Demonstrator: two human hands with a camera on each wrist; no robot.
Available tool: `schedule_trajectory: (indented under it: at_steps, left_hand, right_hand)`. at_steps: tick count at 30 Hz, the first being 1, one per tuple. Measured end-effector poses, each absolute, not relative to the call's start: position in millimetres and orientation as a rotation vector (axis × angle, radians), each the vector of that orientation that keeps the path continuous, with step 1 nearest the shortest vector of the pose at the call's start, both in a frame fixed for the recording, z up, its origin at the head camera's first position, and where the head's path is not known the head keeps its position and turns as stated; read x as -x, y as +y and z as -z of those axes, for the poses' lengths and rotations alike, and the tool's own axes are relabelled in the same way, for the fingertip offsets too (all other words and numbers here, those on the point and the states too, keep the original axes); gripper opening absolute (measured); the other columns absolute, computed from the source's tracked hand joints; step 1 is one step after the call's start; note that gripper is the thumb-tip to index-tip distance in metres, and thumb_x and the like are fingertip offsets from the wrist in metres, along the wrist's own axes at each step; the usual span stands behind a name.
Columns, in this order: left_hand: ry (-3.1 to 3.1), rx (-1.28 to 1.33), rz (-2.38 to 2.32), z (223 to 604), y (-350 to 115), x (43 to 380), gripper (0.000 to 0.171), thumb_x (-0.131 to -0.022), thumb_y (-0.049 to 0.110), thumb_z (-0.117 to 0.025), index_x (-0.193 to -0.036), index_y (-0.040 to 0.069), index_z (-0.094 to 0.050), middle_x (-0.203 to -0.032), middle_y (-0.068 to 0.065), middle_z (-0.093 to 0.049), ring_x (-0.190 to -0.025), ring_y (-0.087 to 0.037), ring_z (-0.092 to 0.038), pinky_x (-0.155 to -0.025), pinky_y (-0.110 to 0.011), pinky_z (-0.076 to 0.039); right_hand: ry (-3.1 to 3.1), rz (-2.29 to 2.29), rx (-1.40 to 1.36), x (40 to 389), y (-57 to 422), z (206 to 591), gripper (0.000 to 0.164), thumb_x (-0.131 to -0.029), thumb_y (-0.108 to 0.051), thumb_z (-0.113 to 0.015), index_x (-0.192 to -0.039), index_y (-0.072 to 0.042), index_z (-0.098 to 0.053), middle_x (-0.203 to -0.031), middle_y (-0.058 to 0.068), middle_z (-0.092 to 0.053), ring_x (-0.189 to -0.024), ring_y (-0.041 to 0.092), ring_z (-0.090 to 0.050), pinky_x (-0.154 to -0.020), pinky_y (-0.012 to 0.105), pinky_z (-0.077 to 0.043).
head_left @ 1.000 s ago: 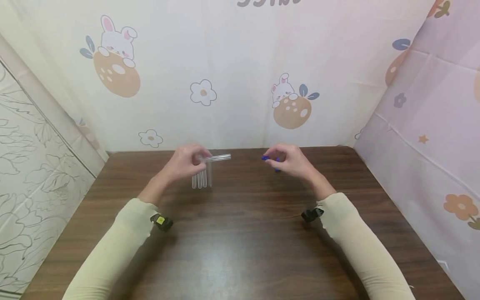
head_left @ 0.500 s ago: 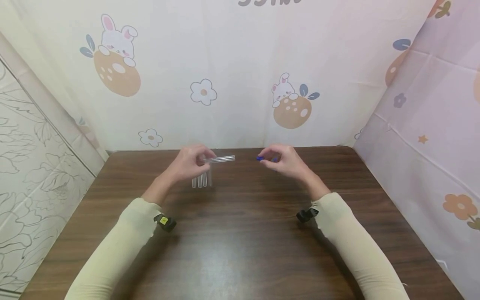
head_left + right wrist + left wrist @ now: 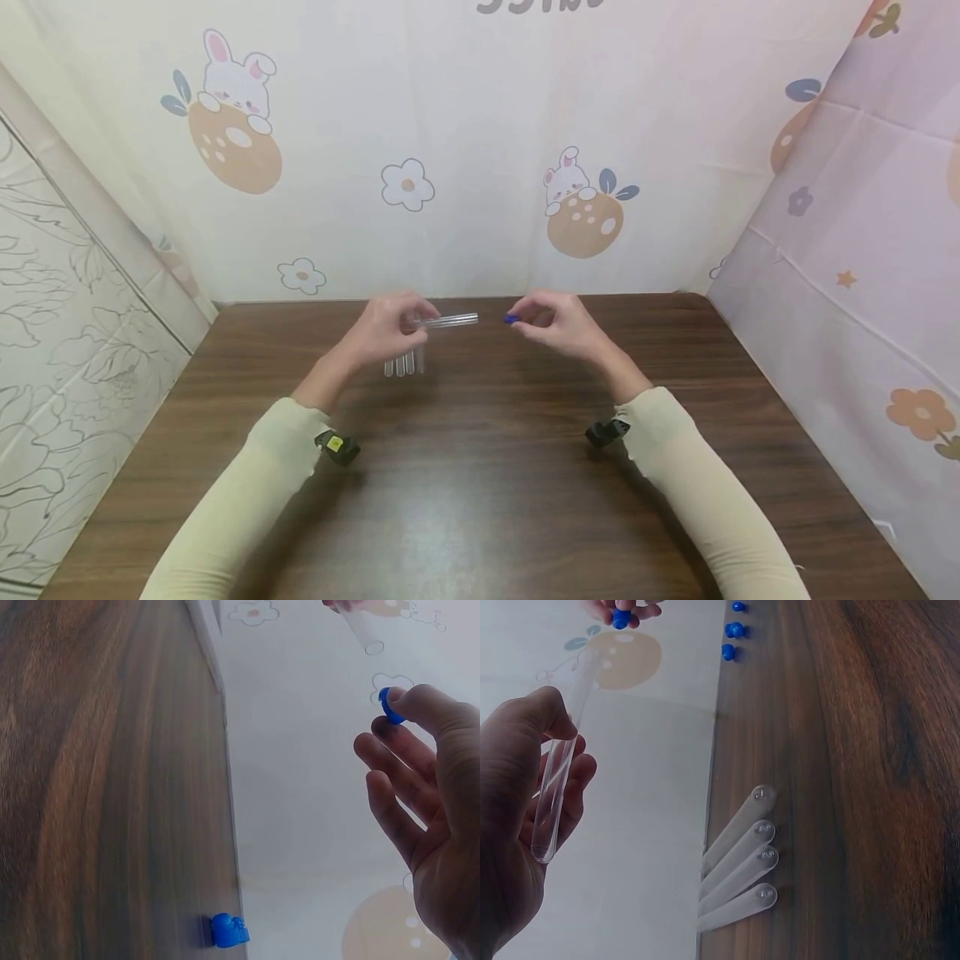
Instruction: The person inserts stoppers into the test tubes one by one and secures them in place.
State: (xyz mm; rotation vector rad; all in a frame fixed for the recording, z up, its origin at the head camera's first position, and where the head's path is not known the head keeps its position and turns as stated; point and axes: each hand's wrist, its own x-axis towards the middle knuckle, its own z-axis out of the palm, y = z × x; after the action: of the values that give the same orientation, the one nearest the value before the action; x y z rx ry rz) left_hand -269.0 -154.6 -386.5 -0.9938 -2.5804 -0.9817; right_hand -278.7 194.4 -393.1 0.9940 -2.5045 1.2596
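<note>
My left hand (image 3: 392, 327) grips a clear test tube (image 3: 456, 320) between thumb and fingers, its length pointing toward the right hand. In the left wrist view the rounded bottom of this tube (image 3: 547, 844) lies near the palm and its mouth points away. Between thumb and index finger, my right hand (image 3: 558, 325) pinches a small blue cap (image 3: 512, 319), also plain in the right wrist view. A short gap separates the cap from the mouth of the tube (image 3: 373, 646). Both are held above the table.
Several other clear test tubes (image 3: 739, 874) lie side by side on the brown wooden table (image 3: 465, 467), below the left hand. Several spare blue caps (image 3: 736, 630) lie near its back edge. A printed curtain (image 3: 480, 125) hangs close behind the table.
My left hand has shifted slightly right with the test tube, and my right hand has moved left with the blue cap. The gap between tube and cap has narrowed.
</note>
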Motion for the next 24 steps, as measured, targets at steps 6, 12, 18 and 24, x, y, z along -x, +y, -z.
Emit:
schedule_trajectory:
  at_steps: [6,12,18,24]
  left_hand:
    - [-2.578,1.006,0.982,388,-149,269,0.026,-0.092,0.0,-0.074,-0.117,0.005,-0.081,-0.112,-0.014,-0.084,-0.08,-0.018,-0.07,-0.077,-0.029,-0.059]
    - [-2.581,1.022,0.968,389,-144,269,0.026,-0.093,0.002,-0.075,-0.118,0.005,-0.081,-0.11,-0.013,-0.083,-0.078,-0.015,-0.066,-0.076,-0.028,-0.057]
    - [-2.564,1.032,0.962,389,-142,268,0.027,-0.093,0.001,-0.075,-0.118,0.005,-0.08,-0.111,-0.013,-0.083,-0.079,-0.016,-0.069,-0.077,-0.03,-0.059]
    - [-2.579,1.031,0.961,389,-138,268,0.027,-0.094,0.003,-0.076,-0.121,0.006,-0.08,-0.115,-0.012,-0.084,-0.082,-0.017,-0.071,-0.079,-0.031,-0.061]
  right_hand:
    - [-2.49,-1.296,-0.986,277,190,394,0.018,-0.097,0.0,-0.084,-0.115,-0.002,-0.081,-0.106,0.016,-0.085,-0.092,0.009,-0.075,-0.078,0.024,-0.064]
    - [-2.472,-1.333,-1.005,276,187,395,0.019,-0.096,0.002,-0.084,-0.114,-0.001,-0.081,-0.106,0.017,-0.085,-0.091,0.008,-0.075,-0.077,0.02,-0.063]
    - [-2.467,-1.33,-0.998,274,184,395,0.016,-0.098,-0.001,-0.085,-0.114,-0.002,-0.081,-0.104,0.016,-0.085,-0.09,0.007,-0.075,-0.077,0.02,-0.062]
    - [-2.457,-1.348,-0.998,272,182,395,0.016,-0.098,-0.003,-0.084,-0.114,-0.001,-0.081,-0.105,0.017,-0.084,-0.091,0.006,-0.075,-0.077,0.021,-0.062]
